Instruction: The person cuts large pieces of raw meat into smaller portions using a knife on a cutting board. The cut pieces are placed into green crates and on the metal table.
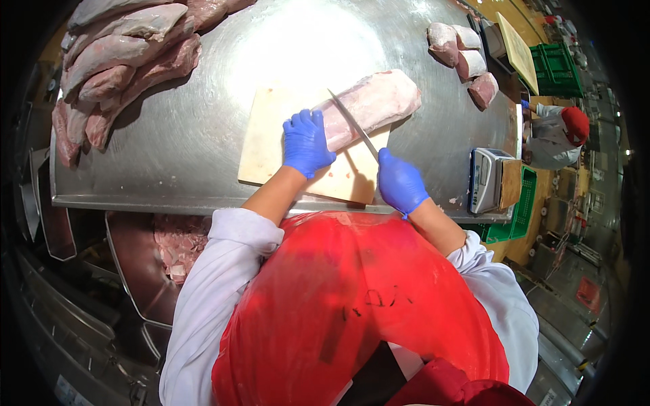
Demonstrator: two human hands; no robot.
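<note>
Knife in closed right hand; angles it across pale meat partly on cutting board; rests left hand, slightly spread, on the meat's left end.

My hands wear blue gloves; my white sleeves are rolled, my red apron bears dark scrawled marks.

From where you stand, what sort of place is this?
Likely a meat-cutting room: a slab of meat lies partly on a cutting board; a meat pile and a scale share the metal table.
</note>
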